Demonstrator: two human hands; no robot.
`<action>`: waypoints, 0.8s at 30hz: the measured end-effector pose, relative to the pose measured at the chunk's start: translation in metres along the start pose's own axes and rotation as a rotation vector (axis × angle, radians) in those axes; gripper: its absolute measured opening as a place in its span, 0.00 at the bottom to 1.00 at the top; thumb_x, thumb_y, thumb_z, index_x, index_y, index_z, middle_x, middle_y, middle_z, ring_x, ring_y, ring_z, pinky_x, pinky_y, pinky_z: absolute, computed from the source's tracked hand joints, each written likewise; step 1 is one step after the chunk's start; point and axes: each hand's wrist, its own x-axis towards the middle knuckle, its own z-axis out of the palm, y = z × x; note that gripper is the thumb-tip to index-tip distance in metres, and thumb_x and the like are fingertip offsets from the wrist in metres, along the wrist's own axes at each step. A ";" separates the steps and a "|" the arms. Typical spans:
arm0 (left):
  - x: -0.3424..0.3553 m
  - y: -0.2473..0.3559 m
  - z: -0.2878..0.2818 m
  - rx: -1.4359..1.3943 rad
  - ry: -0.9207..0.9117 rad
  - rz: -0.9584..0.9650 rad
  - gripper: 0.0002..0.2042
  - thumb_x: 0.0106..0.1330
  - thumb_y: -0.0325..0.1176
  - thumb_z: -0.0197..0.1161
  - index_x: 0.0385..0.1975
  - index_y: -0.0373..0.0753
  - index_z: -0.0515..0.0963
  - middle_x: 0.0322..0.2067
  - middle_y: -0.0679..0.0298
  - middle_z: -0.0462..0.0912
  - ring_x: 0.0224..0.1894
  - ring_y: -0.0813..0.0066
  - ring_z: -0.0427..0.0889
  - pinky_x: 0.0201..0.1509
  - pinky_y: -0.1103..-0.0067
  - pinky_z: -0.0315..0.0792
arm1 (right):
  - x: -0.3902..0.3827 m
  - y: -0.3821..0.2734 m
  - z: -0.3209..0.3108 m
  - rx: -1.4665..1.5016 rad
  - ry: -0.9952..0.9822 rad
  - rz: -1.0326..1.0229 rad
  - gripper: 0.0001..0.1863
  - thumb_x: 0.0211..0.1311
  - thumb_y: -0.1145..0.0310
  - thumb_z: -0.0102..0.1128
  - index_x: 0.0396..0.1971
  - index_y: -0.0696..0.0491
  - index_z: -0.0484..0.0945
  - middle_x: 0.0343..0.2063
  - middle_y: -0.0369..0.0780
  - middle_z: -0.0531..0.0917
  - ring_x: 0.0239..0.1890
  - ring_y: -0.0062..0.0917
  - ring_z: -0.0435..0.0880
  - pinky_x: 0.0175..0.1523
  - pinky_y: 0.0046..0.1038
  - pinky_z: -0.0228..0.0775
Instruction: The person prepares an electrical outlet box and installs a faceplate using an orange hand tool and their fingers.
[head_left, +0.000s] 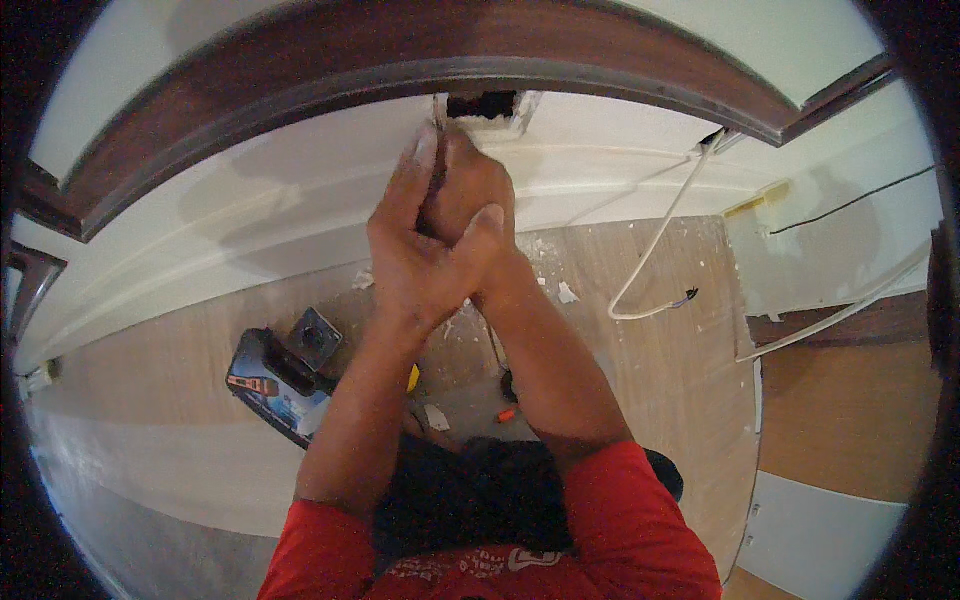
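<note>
Where the head view looked down along both forearms, the left hand (415,255) and the right hand (470,200) were clasped together at upper centre of the frame, raised against the white wall (250,200) just under a rough rectangular opening (483,106) cut into it. The left grip was pressed together, wrapped over the right; the right grip was closed around something slim and dark that ran up between the two hands toward the opening's lower left corner. What that item was could not be told, since the fingers hid nearly all of it.

A dark wooden rail (400,55) curved across the top of the frame above the opening. At right, a white cable (655,240) hung from the wall in a loop to the wooden floor (650,380), its bare end just above the boards. White debris chips (566,292) lay on the floor below the hands. At lower left lay a dark tool case (275,385) with a grey metal box (315,337) touching its upper edge.

Assessment: the work at the opening's edge would be done best with both hands kept locked as one, short controlled strokes, the tool held flat along the cut line, and the hanging cable kept well apart from it.
</note>
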 end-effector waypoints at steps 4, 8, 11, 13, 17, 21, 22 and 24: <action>-0.003 0.008 -0.002 -0.040 -0.033 -0.129 0.39 0.53 0.32 0.71 0.67 0.27 0.64 0.65 0.48 0.70 0.67 0.60 0.69 0.70 0.68 0.63 | -0.002 -0.010 -0.011 0.065 -0.009 0.055 0.14 0.63 0.63 0.53 0.40 0.58 0.72 0.27 0.52 0.85 0.31 0.49 0.86 0.35 0.47 0.78; -0.004 -0.011 -0.001 -0.020 -0.010 -0.015 0.39 0.53 0.32 0.70 0.67 0.28 0.64 0.65 0.48 0.70 0.67 0.61 0.69 0.70 0.68 0.64 | -0.011 -0.006 -0.008 0.064 0.008 0.013 0.14 0.63 0.62 0.54 0.41 0.58 0.71 0.27 0.52 0.85 0.31 0.50 0.86 0.34 0.47 0.78; -0.005 -0.010 0.000 -0.068 -0.004 -0.051 0.39 0.53 0.31 0.70 0.67 0.28 0.64 0.65 0.48 0.69 0.68 0.61 0.69 0.71 0.68 0.63 | -0.007 -0.006 -0.009 0.062 0.051 -0.028 0.15 0.63 0.62 0.54 0.41 0.58 0.71 0.27 0.52 0.85 0.31 0.51 0.86 0.34 0.47 0.78; -0.007 -0.007 -0.002 -0.042 -0.002 -0.114 0.39 0.53 0.32 0.69 0.67 0.28 0.64 0.66 0.48 0.69 0.68 0.61 0.68 0.71 0.68 0.62 | -0.014 -0.004 0.000 0.058 0.003 0.027 0.14 0.64 0.62 0.54 0.41 0.58 0.71 0.28 0.52 0.85 0.31 0.51 0.86 0.35 0.47 0.78; -0.009 -0.016 0.001 -0.126 -0.022 -0.131 0.39 0.52 0.34 0.70 0.65 0.22 0.64 0.63 0.43 0.70 0.68 0.57 0.68 0.71 0.69 0.61 | -0.014 0.004 0.005 0.038 -0.067 0.114 0.13 0.64 0.63 0.53 0.40 0.58 0.72 0.28 0.52 0.85 0.33 0.50 0.86 0.36 0.47 0.78; 0.002 -0.001 -0.003 -0.112 -0.028 -0.090 0.40 0.52 0.34 0.70 0.65 0.22 0.63 0.63 0.42 0.70 0.67 0.58 0.68 0.70 0.70 0.61 | -0.007 -0.015 -0.016 -0.033 -0.006 0.049 0.14 0.65 0.63 0.52 0.41 0.58 0.72 0.28 0.53 0.85 0.33 0.49 0.86 0.37 0.48 0.78; 0.004 0.005 -0.005 -0.116 -0.026 -0.091 0.40 0.52 0.34 0.70 0.65 0.22 0.63 0.63 0.42 0.70 0.67 0.58 0.68 0.70 0.70 0.61 | -0.010 -0.013 -0.012 -0.019 -0.006 0.047 0.14 0.64 0.63 0.53 0.41 0.59 0.72 0.28 0.53 0.85 0.33 0.49 0.86 0.37 0.47 0.78; 0.001 -0.004 -0.002 -0.159 -0.032 -0.148 0.40 0.52 0.34 0.71 0.65 0.22 0.63 0.63 0.43 0.70 0.67 0.59 0.69 0.70 0.70 0.62 | -0.007 -0.013 -0.011 -0.004 0.021 0.031 0.14 0.64 0.63 0.54 0.41 0.59 0.72 0.27 0.53 0.85 0.32 0.49 0.86 0.37 0.47 0.78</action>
